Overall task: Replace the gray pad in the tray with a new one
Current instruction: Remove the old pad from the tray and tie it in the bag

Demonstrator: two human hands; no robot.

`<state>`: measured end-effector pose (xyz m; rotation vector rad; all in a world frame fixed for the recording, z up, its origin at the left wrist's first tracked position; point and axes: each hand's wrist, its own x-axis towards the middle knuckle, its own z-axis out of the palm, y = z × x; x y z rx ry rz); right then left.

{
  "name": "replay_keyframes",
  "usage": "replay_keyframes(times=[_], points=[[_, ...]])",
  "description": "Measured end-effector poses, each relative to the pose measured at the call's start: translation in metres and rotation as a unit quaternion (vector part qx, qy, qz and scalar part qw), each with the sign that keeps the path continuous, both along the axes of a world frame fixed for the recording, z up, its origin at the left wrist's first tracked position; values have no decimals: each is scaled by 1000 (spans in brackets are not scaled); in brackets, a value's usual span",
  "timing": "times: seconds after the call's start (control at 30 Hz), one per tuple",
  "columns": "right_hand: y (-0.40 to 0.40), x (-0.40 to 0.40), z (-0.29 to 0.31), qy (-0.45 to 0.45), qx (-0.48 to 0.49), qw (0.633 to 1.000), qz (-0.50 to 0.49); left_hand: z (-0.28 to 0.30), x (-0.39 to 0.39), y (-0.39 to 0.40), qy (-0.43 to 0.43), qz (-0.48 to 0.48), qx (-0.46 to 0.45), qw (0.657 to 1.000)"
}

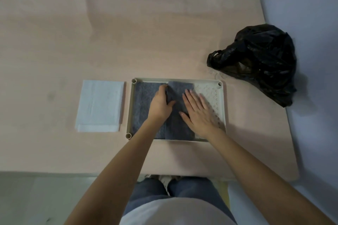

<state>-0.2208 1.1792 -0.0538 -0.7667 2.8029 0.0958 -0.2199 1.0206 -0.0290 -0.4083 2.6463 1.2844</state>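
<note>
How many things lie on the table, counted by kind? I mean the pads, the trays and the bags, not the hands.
Gray pad: 1
White pad: 1
Tray: 1
Black bag: 1
Total: 4

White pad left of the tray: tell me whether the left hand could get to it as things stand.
Probably yes. The white pad lies flat on the table, just left of the tray, with nothing on it or between. But the left hand is busy gripping the folded gray pad, so it would have to let go first.
</note>
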Motion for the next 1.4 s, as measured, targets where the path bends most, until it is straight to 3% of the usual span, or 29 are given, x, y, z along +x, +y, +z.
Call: replay_keyframes(times=[0.1, 0.17, 0.27, 0.37, 0.77, 1.03, 1.4], points=[[0, 0, -4, -2, 4, 1000, -4, 0, -1, 3, -14, -9, -24, 1000], [-1, -1, -7, -5, 6, 1000, -5, 1, 2, 6, -7, -38, -134, 990], [-1, -1, -10, -6, 14, 1000, -2, -3, 2, 11, 67, -136, -317, 936], [1, -1, -10, 3, 20, 1000, 9, -18, 1, 12, 97, -247, -366, 892], [6, 0, -7, 20, 17, 999, 23, -35, 5, 6, 68, -236, -376, 893], [-15, -15, -2, 18, -53, 998, 5, -35, 6, 6, 87, -224, -353, 904], [-23, -11, -16, 36, -32, 996, -70, -36, 8, 6, 87, -205, -354, 908]])
